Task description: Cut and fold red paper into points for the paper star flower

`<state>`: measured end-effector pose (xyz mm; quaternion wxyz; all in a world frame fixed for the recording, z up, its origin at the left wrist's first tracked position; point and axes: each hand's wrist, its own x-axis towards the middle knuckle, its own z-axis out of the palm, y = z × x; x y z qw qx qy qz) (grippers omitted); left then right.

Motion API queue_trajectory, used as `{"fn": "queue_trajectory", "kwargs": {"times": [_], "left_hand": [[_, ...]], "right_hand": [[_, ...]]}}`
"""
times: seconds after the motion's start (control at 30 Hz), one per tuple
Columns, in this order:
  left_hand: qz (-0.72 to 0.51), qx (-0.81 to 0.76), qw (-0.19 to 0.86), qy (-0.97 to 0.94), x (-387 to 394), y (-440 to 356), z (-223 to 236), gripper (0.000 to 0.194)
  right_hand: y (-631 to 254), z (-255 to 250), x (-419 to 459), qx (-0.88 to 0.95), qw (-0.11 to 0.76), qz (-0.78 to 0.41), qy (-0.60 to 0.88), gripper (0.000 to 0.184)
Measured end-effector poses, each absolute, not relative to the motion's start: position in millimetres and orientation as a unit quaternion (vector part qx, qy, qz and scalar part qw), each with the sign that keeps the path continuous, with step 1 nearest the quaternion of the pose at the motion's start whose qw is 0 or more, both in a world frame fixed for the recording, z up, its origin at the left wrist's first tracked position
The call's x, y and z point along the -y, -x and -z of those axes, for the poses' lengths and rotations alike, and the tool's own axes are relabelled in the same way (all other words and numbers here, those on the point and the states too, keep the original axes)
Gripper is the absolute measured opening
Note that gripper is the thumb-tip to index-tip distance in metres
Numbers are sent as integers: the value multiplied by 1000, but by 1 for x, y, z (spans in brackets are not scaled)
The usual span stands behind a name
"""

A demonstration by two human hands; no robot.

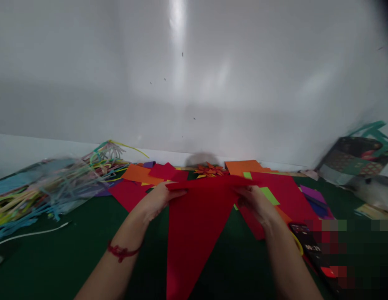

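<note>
Between my hands hangs a large red sheet of paper (198, 227), its top edge roughly level and its lower part narrowing to a point near the bottom of the view. My left hand (162, 198) pinches the sheet's upper left corner, thumb along the front. At the upper right, my right hand (251, 200) grips the same sheet, its fingers slightly blurred. A red cord bracelet circles my left wrist. Behind the sheet, an orange pointed paper flower (211, 170) lies on the dark green table (87, 258).
Colourful strips in clear plastic (78, 179) heap at the left, near a white cable (34, 233). Orange paper (242, 167) and more red paper (281, 191) lie behind. A phone (312, 248) showing a timer rests at right, below a patterned bag (353, 160). A white wall stands behind.
</note>
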<state>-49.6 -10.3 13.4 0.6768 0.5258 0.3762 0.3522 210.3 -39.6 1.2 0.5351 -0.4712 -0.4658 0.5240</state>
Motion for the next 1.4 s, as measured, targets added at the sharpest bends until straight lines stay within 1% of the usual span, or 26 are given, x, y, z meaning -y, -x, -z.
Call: {"fn": "queue_trajectory", "kwargs": {"times": [0.1, 0.27, 0.37, 0.47, 0.53, 0.67, 0.73, 0.87, 0.97, 1.03, 1.1, 1.2, 1.27, 1.4], "left_hand": [[-361, -377, 674, -522, 12, 49, -16, 19], [-344, -379, 695, -505, 11, 53, -17, 24], [-327, -393, 693, -509, 11, 55, -18, 19], [-332, -398, 682, -516, 11, 54, -17, 14], [-348, -386, 681, -517, 11, 50, -15, 16], [-330, -367, 683, -538, 10, 45, -12, 28], [-317, -367, 670, -562, 10, 45, -12, 33], [-316, -372, 606, -629, 10, 48, -13, 34], [-320, -383, 572, -651, 9, 48, -12, 32], [-329, -393, 580, -633, 8, 47, -9, 30], [-350, -390, 610, -594, 6, 45, -5, 31], [-388, -367, 651, -540, 5, 42, -1, 36], [-392, -360, 664, -526, 5, 42, 1, 38], [-380, -357, 671, -527, 6, 43, -2, 38]], "right_hand": [[-215, 0, 41, 461, 525, -538, 472, 21], [-219, 0, 41, 436, 519, -566, 470, 21], [-222, 0, 40, 435, 514, -583, 455, 22], [-219, 4, 37, 412, 539, -582, 449, 16], [-211, 6, 35, 390, 546, -586, 455, 13], [-188, 8, 33, 378, 522, -625, 441, 30], [-181, 8, 33, 391, 513, -638, 420, 34], [-180, 8, 33, 408, 489, -648, 419, 28], [-182, 8, 32, 411, 481, -653, 417, 27], [-181, 8, 33, 407, 487, -648, 421, 27], [-179, 10, 33, 398, 507, -640, 419, 29], [-177, 13, 34, 378, 534, -636, 409, 39], [-178, 15, 35, 370, 533, -640, 412, 43], [-179, 15, 36, 367, 531, -647, 406, 42]]}}
